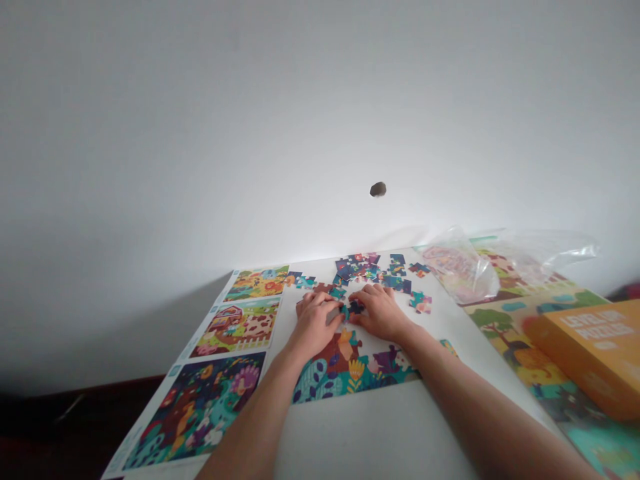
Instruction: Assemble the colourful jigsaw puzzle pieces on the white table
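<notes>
My left hand (316, 321) lies over the left side of a partly joined jigsaw puzzle (320, 380). Its thumb and index fingertips close on a small teal puzzle piece (345, 312). Opposite it, my right hand (379, 311) pinches a dark blue puzzle piece (356, 307) between thumb and fingers, close beside the teal one. Joined rows with plants, a yellow flower and an orange animal run along the puzzle's near edge. My palms and forearms hide parts of it. Several loose puzzle pieces (357, 268) are heaped just beyond my hands.
On the left lies a picture sheet (200, 407) with three printed scenes. An orange box (600, 353) rests on a colourful picture (505, 333) at the right. A clear plastic bag (463, 267) lies at the back right. The white wall (300, 133) has a hole (378, 189).
</notes>
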`<act>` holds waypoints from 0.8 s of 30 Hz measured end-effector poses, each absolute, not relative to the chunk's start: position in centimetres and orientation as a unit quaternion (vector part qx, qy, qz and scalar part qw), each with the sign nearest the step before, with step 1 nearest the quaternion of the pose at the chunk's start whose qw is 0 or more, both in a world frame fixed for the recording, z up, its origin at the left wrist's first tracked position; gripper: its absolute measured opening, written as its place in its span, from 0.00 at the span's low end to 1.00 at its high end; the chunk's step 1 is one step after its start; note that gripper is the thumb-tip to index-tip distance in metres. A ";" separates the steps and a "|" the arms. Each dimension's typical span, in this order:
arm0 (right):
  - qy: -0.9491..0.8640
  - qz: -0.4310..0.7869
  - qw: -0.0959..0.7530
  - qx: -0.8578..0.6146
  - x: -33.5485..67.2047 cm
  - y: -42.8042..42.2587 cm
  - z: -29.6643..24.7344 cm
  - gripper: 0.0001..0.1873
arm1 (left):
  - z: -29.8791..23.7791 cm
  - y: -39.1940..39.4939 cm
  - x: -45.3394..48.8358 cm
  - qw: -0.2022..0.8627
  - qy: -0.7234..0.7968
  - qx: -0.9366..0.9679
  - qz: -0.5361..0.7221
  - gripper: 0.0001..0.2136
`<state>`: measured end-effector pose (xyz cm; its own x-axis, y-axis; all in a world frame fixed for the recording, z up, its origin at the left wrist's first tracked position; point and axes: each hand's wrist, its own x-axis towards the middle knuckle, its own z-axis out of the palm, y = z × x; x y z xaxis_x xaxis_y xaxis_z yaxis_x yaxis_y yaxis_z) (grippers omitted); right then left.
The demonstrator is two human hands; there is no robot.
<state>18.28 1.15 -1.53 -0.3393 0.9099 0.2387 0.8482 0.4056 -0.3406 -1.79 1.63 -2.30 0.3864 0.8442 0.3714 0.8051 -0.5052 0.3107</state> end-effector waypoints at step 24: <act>-0.734 0.252 0.321 -0.543 19.7 1.7 -0.2 0.08 | -1.7 1.3 -1.8 0.049 0.472 0.842 0.257 0.11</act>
